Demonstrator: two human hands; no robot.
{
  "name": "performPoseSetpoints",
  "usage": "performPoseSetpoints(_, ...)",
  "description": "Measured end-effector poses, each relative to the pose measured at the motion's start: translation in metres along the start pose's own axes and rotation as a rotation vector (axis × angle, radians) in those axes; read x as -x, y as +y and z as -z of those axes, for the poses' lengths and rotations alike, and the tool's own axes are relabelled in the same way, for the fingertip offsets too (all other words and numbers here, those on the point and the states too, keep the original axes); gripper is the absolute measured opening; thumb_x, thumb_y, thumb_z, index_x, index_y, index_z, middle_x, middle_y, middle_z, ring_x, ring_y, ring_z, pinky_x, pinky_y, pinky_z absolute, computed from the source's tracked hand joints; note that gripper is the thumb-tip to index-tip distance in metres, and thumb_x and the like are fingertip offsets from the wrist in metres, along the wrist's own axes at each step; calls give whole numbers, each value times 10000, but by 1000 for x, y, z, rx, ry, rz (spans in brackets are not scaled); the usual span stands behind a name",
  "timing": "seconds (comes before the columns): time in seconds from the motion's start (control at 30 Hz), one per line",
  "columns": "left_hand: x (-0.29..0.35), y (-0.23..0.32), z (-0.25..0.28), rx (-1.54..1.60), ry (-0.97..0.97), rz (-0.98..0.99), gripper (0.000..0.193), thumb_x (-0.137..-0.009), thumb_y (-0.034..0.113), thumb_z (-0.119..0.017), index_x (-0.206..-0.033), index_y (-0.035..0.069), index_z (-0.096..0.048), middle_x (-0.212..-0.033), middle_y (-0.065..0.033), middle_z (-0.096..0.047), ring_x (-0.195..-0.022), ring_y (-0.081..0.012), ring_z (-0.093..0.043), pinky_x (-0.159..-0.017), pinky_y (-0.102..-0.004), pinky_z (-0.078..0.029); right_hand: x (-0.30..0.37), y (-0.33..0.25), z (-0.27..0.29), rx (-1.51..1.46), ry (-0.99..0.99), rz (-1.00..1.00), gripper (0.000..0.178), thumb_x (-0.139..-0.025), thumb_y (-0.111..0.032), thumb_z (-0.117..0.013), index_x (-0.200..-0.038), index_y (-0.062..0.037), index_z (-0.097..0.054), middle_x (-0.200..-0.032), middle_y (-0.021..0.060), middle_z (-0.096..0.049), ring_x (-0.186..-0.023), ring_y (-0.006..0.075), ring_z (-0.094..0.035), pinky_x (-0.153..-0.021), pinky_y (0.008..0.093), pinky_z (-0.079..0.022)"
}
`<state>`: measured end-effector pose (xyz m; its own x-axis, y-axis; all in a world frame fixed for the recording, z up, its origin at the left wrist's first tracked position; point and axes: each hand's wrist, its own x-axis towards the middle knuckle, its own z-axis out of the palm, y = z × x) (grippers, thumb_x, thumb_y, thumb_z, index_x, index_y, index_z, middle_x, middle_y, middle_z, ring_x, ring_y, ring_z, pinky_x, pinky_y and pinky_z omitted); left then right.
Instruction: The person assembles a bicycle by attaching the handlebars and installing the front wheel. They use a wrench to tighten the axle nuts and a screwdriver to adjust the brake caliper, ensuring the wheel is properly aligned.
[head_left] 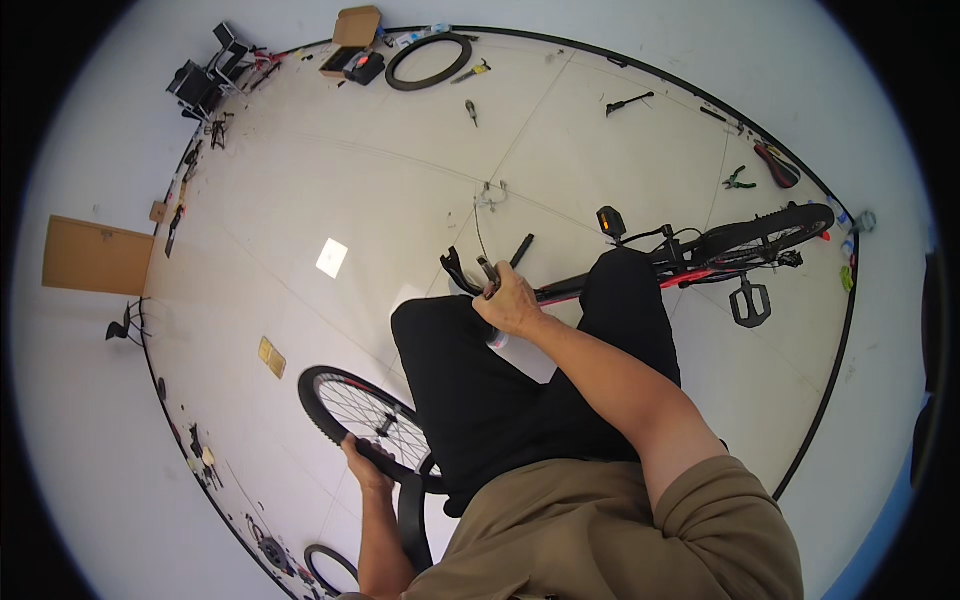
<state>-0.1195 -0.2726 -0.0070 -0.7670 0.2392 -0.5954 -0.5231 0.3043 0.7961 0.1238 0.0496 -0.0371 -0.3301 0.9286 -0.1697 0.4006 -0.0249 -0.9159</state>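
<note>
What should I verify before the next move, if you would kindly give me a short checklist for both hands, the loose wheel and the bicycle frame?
1. Left grip on the loose wheel: ok, closed around its tyre.
2. Right grip on something: ok, closed on a dark part near the front of the bicycle frame; exactly what part, cannot tell.
3. Loose wheel joined to the frame: not ok, it is apart, on the other side of the person's legs.
4. Rear wheel at the frame's back end: ok, in place.
5. Rear wheel's fastening tight: cannot tell.
6. Green-handled pliers in hand: not ok, on the floor.
</note>
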Motion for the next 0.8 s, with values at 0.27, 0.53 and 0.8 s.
performPoseSetpoints(0.27, 24, 85, -35, 41, -37, -137, 387, -887, 512, -591, -742, 177, -463, -587, 5, -439, -485, -150, -438, -488, -306, -391, 14, -5, 14, 24, -3, -69, 581, -677, -335, -838, -1005, 9, -505, -919, 159, -636, -890, 303, -632, -812, 415, -507)
performPoseSetpoints(0.53, 61, 184, -80, 134, -165, -350, 358, -913, 476, -582, -834, 134, -512, -618, -2, -459, -531, -139, -440, -538, -305, -397, 9, 7, 47, -3, -507, 172, 457, -728, -195, -859, -999, 2, -548, -952, 143, -670, -925, 293, -663, -823, 391, -516)
performPoseSetpoints(0.8, 107, 256, -109, 124, -286, -441, 420, -911, 526, -565, -888, 106, -558, -627, 11, -451, -548, -138, -442, -551, -314, -399, 17, 13, 44, 44, -471, 245, 476, -796, -152, -814, -1109, 13, -497, -996, 167, -671, -971, 346, -659, -849, 413, -512)
